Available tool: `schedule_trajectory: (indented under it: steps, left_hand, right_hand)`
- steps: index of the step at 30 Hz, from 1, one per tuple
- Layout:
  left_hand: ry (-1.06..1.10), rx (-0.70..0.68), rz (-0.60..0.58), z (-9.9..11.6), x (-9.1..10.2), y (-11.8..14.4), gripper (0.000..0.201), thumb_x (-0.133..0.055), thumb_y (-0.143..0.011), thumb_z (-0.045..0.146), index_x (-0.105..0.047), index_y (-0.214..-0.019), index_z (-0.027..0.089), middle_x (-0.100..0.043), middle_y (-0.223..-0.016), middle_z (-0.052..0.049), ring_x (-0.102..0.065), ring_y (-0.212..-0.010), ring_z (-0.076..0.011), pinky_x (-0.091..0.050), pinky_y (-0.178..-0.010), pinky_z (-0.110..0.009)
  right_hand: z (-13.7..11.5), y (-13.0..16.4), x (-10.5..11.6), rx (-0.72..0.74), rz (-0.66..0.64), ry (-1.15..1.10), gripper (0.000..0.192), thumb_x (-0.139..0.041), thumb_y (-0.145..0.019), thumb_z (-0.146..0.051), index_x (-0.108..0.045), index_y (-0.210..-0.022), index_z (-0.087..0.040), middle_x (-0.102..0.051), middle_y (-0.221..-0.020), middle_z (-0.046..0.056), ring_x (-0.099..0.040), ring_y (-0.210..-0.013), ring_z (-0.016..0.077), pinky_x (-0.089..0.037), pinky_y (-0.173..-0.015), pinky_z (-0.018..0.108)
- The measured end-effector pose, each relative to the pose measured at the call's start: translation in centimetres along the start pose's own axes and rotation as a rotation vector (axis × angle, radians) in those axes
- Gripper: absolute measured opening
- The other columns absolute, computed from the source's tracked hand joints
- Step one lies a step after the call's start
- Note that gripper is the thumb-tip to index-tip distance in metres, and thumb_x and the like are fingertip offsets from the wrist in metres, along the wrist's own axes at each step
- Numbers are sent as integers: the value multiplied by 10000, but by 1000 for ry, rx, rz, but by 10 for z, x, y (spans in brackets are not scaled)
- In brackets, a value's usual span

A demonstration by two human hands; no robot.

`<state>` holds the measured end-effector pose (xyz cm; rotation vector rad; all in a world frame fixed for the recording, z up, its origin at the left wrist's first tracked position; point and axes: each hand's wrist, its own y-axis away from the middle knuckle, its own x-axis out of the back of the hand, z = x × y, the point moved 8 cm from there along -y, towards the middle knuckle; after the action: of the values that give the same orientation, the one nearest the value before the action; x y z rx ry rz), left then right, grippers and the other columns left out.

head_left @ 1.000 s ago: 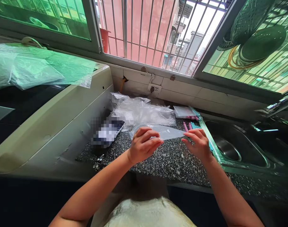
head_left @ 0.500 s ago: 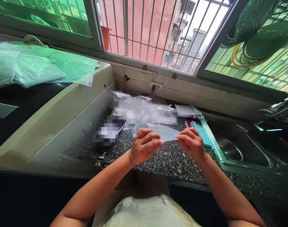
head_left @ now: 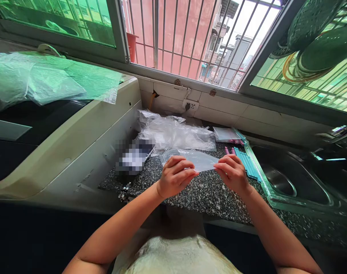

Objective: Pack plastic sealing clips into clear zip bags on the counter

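Both my hands hold a small clear plastic bag (head_left: pixel 203 160) just above the speckled granite counter (head_left: pixel 202 194). My left hand (head_left: pixel 175 177) pinches the bag's near left edge with fingers curled. My right hand (head_left: pixel 232 173) pinches its right end between thumb and fingertips. The bag lies flat and stretched between the two hands. A row of pink and teal strips (head_left: pixel 246 161) lies on the counter just right of my right hand.
A heap of clear plastic bags (head_left: pixel 173 133) sits behind my hands, a blurred dark object (head_left: pixel 133 156) to the left. A steel sink (head_left: pixel 287 179) is at the right, a white appliance (head_left: pixel 76 137) at the left, more plastic sheet (head_left: pixel 42 82) on it.
My right hand moved left along the bag, from its far right end to nearer my left hand, uncovering the teal strips. The view shifted slightly.
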<state>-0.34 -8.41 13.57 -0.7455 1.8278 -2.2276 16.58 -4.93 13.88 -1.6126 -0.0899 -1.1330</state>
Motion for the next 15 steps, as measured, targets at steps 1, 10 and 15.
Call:
schedule_trajectory:
  steps: [1, 10, 15]
  left_hand:
    - [-1, 2, -3, 0, 0, 0, 68, -632, -749, 173, -578, -784, 194, -663, -764, 0, -525, -770, -126, -463, -713, -276]
    - [26, 39, -15, -5, -5, 7, 80, -629, -747, 164, -562, -775, 197, -653, -752, 4, -537, -760, -121, -466, -734, -279]
    - [52, 52, -12, -7, -5, 8, 95, -638, -735, 147, -558, -765, 188, -644, -742, 2, -539, -752, -117, -472, -743, -280]
  right_hand:
    - [0, 0, 0, -1, -5, -1, 60, -598, -763, -147, -616, -747, -201, -609, -689, 30, -501, -741, 163, -456, -674, 301]
    - [4, -1, -5, -8, -38, -7, 60, -593, -771, -160, -630, -760, -206, -602, -710, 37, -495, -738, 166, -459, -672, 306]
    - [2, -5, -5, 16, -35, -6, 51, -602, -759, -158, -622, -778, -202, -601, -716, 38, -495, -734, 166, -455, -677, 311]
